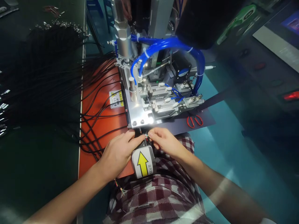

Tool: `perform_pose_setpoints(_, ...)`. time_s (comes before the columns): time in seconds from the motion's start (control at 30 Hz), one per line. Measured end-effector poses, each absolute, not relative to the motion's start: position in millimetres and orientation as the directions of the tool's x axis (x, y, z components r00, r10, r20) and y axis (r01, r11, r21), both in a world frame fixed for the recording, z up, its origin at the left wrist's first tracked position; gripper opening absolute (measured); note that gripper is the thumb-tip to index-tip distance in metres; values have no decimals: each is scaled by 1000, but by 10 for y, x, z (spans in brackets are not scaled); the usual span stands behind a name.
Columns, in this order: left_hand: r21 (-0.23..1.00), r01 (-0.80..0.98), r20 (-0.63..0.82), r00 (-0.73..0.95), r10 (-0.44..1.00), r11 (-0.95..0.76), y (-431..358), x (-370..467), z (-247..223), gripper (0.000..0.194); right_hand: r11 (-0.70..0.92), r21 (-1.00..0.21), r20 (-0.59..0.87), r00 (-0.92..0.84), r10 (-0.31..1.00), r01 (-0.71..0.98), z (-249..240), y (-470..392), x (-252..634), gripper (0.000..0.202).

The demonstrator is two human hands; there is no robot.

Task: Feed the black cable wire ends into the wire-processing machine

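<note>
Small coloured wire ends sit at the front of a metal machine, between my two hands. My left hand comes in from the left with its fingers curled and its thumb pressed to these wires. From the right, my right hand pinches at them between thumb and fingertips. Just below is a black part with a white label bearing a yellow arrow. Another stripped cable end with fanned-out wires hangs beside my lap. My fingers partly hide the wire ends.
Black cables run over the orange board into the machine's left side. A large bundle of black cables lies at left. Blue air tubes arch above the machine. Red-handled scissors lie at its right front. Another person's hand shows behind.
</note>
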State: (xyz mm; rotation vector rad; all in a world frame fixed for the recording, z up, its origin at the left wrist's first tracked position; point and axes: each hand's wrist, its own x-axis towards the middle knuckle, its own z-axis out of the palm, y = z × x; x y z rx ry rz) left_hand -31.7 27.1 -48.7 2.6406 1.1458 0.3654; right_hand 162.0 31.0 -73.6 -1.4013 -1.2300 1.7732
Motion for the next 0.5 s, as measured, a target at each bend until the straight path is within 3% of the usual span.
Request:
perform_pose_setpoints(0.27,268,687,104,677,729,-676,275,-315,-477,40,-505,-862,-487,-329,809,33,-700,329,1605,26)
perform_pose_setpoints(0.5,256,680,119,683,721,-687,280,-319,-489,38,-490,-866,-493,-344,799,101,-661,351,1624,26)
